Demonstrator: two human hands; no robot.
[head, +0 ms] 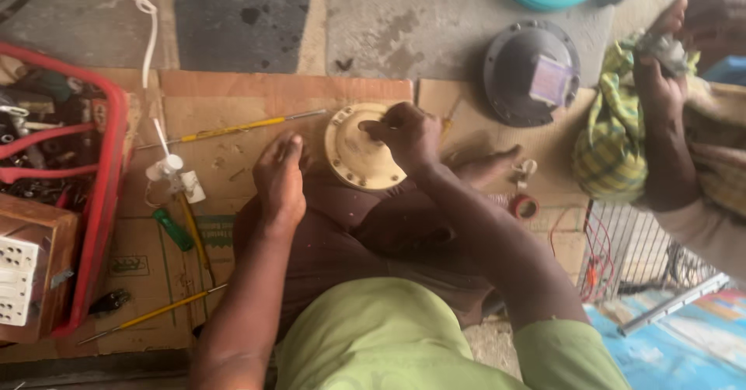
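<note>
A cream round cover [359, 163] with bolt holes around its rim lies against my knee on the cardboard [233, 99]. My right hand [408, 134] sits on its upper right part with the fingers curled onto its middle. My left hand [280, 176] rests flat on my brown-clad thigh just left of the cover and holds nothing. A long yellow-handled screwdriver [233, 130] lies on the cardboard above my left hand.
A red crate of tools [105, 165] and a wooden socket box [23, 273] stand at left. Nearby lie a white plug [175, 172], a green-handled tool [172, 229] and a second yellow screwdriver [155, 312]. A grey motor housing [532, 71], red tape roll [524, 206], wire guard [637, 250] and another person's arm [660, 141] are at right.
</note>
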